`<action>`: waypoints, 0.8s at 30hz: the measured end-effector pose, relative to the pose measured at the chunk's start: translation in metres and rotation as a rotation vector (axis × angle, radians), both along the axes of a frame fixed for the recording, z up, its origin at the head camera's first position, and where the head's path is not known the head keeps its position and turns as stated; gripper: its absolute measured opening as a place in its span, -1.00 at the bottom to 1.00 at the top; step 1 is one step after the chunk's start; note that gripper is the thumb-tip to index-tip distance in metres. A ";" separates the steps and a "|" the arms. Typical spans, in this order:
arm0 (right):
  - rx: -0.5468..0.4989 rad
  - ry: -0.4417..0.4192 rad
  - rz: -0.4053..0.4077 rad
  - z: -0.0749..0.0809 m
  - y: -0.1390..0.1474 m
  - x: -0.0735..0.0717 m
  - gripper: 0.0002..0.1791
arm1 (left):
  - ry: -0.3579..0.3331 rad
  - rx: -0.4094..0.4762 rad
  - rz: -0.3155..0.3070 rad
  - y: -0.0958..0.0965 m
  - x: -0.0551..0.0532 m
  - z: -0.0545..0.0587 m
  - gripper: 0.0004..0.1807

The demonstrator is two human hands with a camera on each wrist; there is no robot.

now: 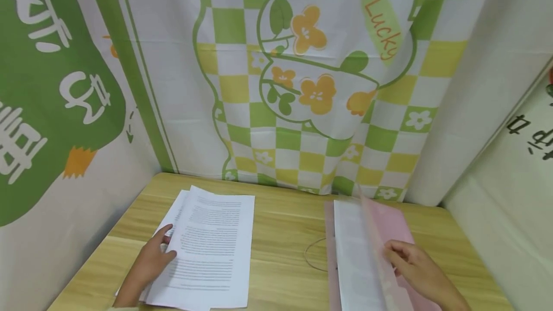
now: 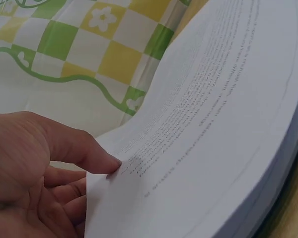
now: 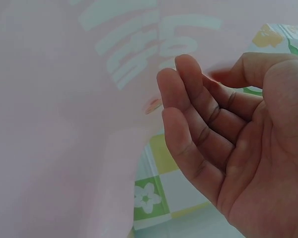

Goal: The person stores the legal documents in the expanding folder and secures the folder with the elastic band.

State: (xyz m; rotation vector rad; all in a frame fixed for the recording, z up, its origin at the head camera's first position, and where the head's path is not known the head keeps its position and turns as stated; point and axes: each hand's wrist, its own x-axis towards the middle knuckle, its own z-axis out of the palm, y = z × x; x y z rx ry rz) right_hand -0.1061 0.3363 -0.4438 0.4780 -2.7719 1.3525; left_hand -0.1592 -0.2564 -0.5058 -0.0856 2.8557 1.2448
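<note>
Pages (image 1: 211, 253) of print at seven o'clock are pinched by the left hand (image 1: 149, 260) while the right hand (image 1: 412, 265), well apart, pinches the lifted flap (image 1: 378, 241) of a pink folder (image 1: 395, 220) at five o'clock, likely the opening step, calling next for laying it back.

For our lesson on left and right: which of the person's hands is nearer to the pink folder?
Right. The right hand is at the pink folder, holding its raised cover; the left hand is farther off, at the left edge of the printed sheets.
</note>
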 end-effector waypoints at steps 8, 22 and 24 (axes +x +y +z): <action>0.029 -0.044 0.013 0.000 0.000 -0.006 -0.76 | -0.108 0.359 0.035 0.006 0.002 0.002 -0.26; 0.002 0.066 0.042 -0.006 0.005 -0.004 -0.74 | -0.176 0.833 -0.148 0.021 0.005 -0.012 -0.23; -0.001 0.042 0.028 -0.004 0.004 -0.004 -0.75 | -0.193 0.862 -0.156 0.025 0.004 -0.012 -0.23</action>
